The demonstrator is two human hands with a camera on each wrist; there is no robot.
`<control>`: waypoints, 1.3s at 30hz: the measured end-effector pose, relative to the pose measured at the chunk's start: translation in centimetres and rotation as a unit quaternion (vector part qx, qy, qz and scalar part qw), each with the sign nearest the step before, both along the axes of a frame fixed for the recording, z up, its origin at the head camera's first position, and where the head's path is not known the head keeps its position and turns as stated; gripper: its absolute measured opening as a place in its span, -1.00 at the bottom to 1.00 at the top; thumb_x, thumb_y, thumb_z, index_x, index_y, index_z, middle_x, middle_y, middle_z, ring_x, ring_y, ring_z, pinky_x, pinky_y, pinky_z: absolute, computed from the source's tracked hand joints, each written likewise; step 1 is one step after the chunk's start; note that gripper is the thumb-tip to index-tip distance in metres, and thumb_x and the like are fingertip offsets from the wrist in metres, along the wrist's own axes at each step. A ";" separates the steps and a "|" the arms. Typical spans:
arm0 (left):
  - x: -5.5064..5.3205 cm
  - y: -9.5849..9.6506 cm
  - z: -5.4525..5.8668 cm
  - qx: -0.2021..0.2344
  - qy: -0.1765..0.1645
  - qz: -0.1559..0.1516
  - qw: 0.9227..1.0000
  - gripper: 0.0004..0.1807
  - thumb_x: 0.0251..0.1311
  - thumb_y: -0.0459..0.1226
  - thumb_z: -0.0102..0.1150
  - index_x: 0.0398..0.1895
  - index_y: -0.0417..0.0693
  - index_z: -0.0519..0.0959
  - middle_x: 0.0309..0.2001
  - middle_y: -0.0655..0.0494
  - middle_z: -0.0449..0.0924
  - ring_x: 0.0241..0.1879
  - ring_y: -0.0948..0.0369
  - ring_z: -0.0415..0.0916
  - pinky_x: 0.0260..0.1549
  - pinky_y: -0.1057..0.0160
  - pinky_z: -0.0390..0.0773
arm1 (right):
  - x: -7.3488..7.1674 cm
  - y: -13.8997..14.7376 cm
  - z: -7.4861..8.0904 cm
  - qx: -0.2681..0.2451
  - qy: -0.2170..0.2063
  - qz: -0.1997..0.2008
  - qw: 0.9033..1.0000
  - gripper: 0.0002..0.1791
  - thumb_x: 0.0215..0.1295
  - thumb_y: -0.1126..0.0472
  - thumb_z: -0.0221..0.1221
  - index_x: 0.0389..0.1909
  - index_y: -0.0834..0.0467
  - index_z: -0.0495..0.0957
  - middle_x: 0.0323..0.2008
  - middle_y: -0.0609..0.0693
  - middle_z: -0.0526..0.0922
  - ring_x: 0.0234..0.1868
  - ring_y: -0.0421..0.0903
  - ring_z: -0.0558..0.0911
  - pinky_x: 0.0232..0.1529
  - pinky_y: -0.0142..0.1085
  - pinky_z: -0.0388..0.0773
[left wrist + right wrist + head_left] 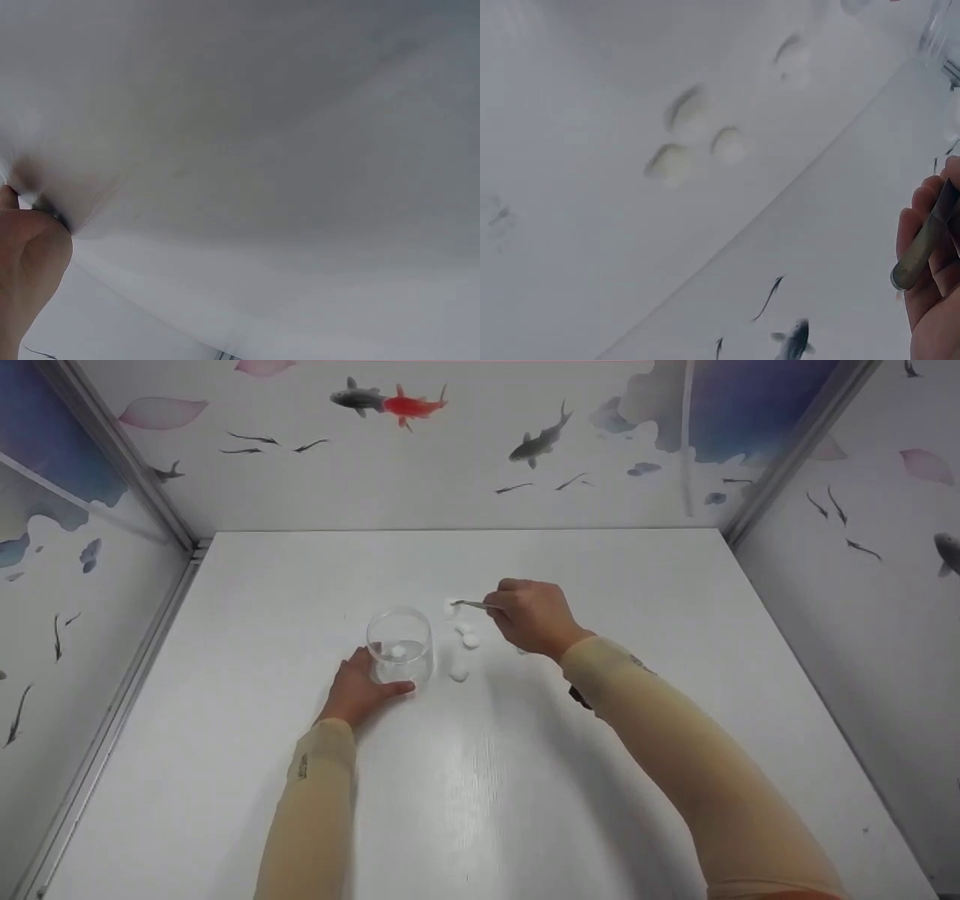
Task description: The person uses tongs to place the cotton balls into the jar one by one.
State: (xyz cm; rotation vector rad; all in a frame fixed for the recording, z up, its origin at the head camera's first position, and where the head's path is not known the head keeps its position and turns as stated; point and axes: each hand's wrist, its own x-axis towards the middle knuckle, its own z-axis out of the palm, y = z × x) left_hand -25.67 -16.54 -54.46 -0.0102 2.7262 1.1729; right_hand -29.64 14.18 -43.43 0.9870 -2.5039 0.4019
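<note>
A clear glass cup (pixel 400 660) stands on the white table with a small white cotton ball (pixel 398 652) showing inside it. My left hand (pixel 358 690) holds the cup from the near left, thumb across its front and fingers at its left side. In the left wrist view only part of the left hand (pixel 30 262) shows, at the left edge. My right hand (pixel 536 615) grips metal tweezers (pixel 474 604), whose tips are at a white cotton ball (pixel 451 609) to the right of the cup's rim. The tweezers' rounded end (pixel 911 271) shows in the right wrist view.
Several more cotton balls (pixel 470 640) lie on the table (pixel 450 795) between the cup and the right forearm, one (pixel 458 675) nearer the front. Panels printed with fish (pixel 480 495) wall in the back and both sides.
</note>
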 end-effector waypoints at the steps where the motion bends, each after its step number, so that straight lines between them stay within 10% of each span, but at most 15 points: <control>1: 0.0 0.0 0.1 -0.002 0.000 0.000 1.000 0.25 -0.08 0.19 0.50 0.56 -0.17 0.04 0.51 -0.16 0.11 0.51 -0.09 -0.07 0.51 0.04 -0.32 | 0.0 -0.7 0.1 -0.001 -0.002 0.002 1.000 -0.84 0.34 0.28 0.22 -0.22 0.12 0.77 -0.42 -0.05 0.67 -0.48 -0.17 0.60 -0.49 -0.26 0.63; 18: 0.1 0.0 0.2 0.024 0.004 0.007 1.000 0.18 -0.11 0.18 0.53 0.53 -0.08 0.14 0.48 -0.09 0.19 0.50 -0.09 -0.03 0.51 -0.03 -0.18 | 0.2 -4.9 -1.1 0.033 -0.021 0.040 0.998 -0.86 0.33 0.28 0.23 -0.27 0.08 0.77 -0.43 -0.09 0.64 -0.44 -0.20 0.62 -0.45 -0.29 0.64; 39: 0.2 0.0 0.2 0.017 -0.004 0.006 1.000 0.22 -0.09 0.17 0.52 0.56 -0.11 0.08 0.50 -0.11 0.14 0.52 -0.07 -0.09 0.51 0.05 -0.33 | 0.3 -0.8 -1.1 0.040 -0.052 0.041 0.997 -0.86 0.32 0.27 0.27 -0.16 0.11 0.76 -0.35 -0.05 0.66 -0.42 -0.17 0.63 -0.41 -0.26 0.65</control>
